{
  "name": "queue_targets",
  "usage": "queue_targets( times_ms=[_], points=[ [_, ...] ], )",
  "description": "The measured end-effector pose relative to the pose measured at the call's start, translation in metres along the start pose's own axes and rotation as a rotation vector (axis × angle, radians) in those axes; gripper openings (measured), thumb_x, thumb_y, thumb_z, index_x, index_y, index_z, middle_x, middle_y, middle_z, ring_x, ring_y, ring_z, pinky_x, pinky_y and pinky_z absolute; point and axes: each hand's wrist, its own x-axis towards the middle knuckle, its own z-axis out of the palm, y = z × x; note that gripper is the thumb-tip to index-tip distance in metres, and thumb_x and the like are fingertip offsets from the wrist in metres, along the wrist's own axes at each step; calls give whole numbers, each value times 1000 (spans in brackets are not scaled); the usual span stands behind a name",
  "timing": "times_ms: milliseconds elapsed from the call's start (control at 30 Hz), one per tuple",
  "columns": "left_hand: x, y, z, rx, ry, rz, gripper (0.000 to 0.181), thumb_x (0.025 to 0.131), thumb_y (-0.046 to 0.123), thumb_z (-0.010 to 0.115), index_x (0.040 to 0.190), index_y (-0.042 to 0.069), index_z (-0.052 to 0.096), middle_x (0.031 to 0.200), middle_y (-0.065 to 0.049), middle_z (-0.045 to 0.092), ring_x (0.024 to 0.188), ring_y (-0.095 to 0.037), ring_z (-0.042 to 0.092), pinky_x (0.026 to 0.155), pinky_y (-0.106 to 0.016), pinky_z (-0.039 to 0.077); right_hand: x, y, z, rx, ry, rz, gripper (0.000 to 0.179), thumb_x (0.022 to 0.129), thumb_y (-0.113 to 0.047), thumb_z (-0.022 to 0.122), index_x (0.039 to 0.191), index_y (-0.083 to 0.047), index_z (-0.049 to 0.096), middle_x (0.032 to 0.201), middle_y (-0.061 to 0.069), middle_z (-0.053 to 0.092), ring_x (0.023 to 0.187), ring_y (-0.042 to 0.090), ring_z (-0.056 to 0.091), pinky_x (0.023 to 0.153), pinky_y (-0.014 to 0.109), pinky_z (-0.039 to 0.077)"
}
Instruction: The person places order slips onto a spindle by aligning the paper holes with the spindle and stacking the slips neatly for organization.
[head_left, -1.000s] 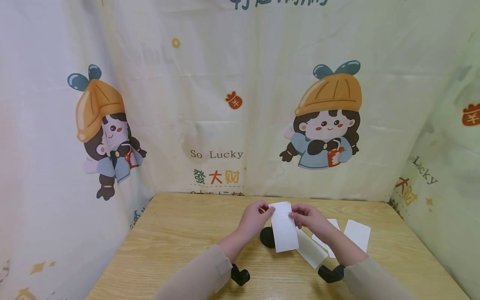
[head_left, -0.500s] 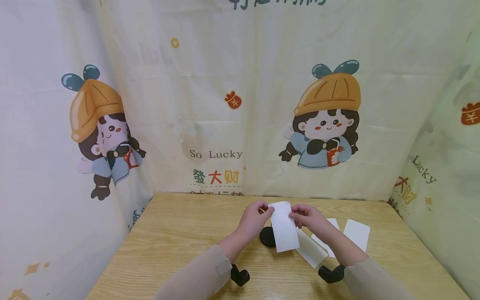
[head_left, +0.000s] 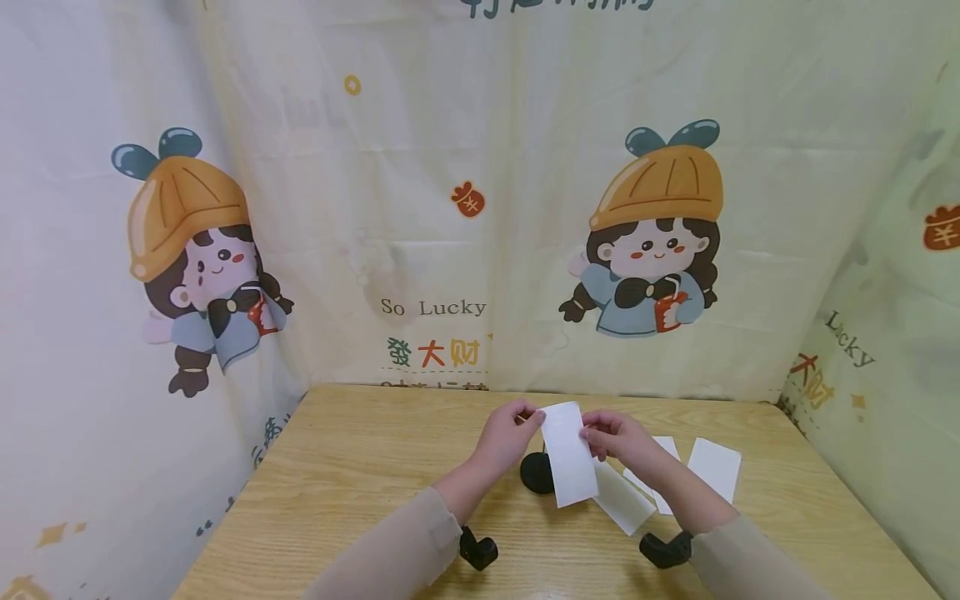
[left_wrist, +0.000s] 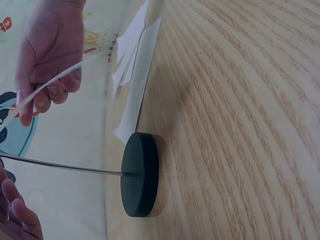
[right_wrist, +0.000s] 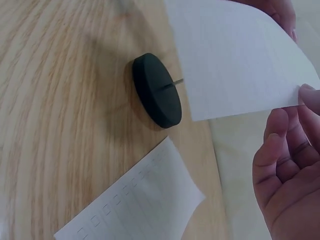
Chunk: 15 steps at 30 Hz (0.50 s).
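A white paper slip point(head_left: 570, 458) is held up over the table, its lower end hanging. At its upper left edge my left hand point(head_left: 508, 437) pinches it between thumb and fingers. The right hand point(head_left: 621, 440) pinches its right edge, as the right wrist view also shows for the slip point(right_wrist: 235, 60). Beneath stands a bill spike with a round black base point(left_wrist: 140, 175) and a thin metal rod point(left_wrist: 65, 164). The rod rises toward the slip; its tip is out of the left wrist view and hidden behind the slip elsewhere.
A printed slip point(head_left: 624, 504) lies on the wooden table point(head_left: 360, 475) to the right of the base. Farther right lie more white slips point(head_left: 716, 471), partly behind the right forearm. A patterned curtain point(head_left: 420, 250) hangs behind the table.
The slip has tilted slightly, its lower end shifting a little right and its upper left corner moving slightly. Both hands keep nearly the same place and grip.
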Motion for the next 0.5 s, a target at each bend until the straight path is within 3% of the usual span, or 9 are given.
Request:
queue_targets(
  times_ms=[500],
  points=[
    [-2,1,0,-8,-14,6,18,96,37,66,92,19,69,83,5,60,73,-13,52,64,-31,45,-8,9,-1,-52,-61,-11,26,101,-21,59,109,3,61,86,7,61,79,27,57,69,33,50]
  ],
)
